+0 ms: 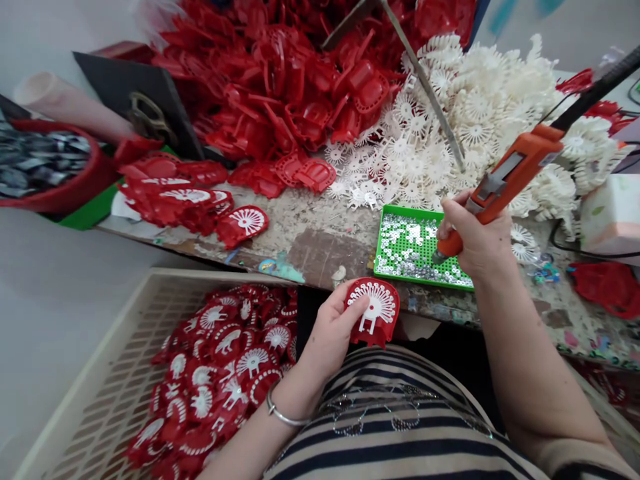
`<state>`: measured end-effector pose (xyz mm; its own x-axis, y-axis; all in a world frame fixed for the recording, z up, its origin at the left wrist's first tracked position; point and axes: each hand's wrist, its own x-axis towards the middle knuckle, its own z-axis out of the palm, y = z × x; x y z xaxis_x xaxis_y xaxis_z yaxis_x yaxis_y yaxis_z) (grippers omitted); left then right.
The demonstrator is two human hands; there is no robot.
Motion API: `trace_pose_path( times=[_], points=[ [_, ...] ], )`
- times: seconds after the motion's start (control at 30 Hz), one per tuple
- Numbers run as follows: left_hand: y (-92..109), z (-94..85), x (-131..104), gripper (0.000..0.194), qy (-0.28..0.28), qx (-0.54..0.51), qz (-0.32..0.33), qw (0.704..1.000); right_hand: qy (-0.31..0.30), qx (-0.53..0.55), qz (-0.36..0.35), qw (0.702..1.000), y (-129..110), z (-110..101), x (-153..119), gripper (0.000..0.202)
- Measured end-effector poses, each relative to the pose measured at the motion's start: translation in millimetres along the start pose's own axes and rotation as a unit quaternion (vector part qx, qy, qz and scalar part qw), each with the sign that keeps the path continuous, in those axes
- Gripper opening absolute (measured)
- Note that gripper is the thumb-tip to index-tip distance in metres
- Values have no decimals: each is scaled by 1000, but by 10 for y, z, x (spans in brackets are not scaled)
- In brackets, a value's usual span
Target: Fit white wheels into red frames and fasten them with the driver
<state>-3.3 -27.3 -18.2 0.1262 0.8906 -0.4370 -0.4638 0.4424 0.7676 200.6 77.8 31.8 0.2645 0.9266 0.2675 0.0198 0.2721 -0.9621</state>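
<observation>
My left hand grips a red plastic part by its left side, thumb on top. A white fan-shaped piece lies on the red part's face. My right hand is wrapped round an orange electric screwdriver, which is tilted with its tip down. The tip is over a green perforated tray that holds many small silvery washers or screws; whether it touches them I cannot tell. The tray lies at the table's front edge, just beyond the red part.
Red parts are heaped at the back, white fan pieces at the back right. A metal bar slants over them. Assembled parts lie at left; more fill a cream crate below. A red basin holds dark metallic pieces.
</observation>
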Motion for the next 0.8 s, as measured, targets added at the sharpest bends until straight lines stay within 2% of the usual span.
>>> trace_pose_path(
  times=[0.23, 0.53, 0.8],
  points=[
    [-14, -10, 28, 38, 5, 1, -6, 1000, -5, 7, -1, 1000, 63, -3, -13, 20],
    [-19, -8, 57, 33, -14, 7, -15, 1000, 4, 4, -15, 1000, 57, 6, -24, 18],
    [-20, -9, 50, 36, -49, 38, -50, 997, 15, 5, -17, 1000, 32, 25, -4, 18]
  ],
)
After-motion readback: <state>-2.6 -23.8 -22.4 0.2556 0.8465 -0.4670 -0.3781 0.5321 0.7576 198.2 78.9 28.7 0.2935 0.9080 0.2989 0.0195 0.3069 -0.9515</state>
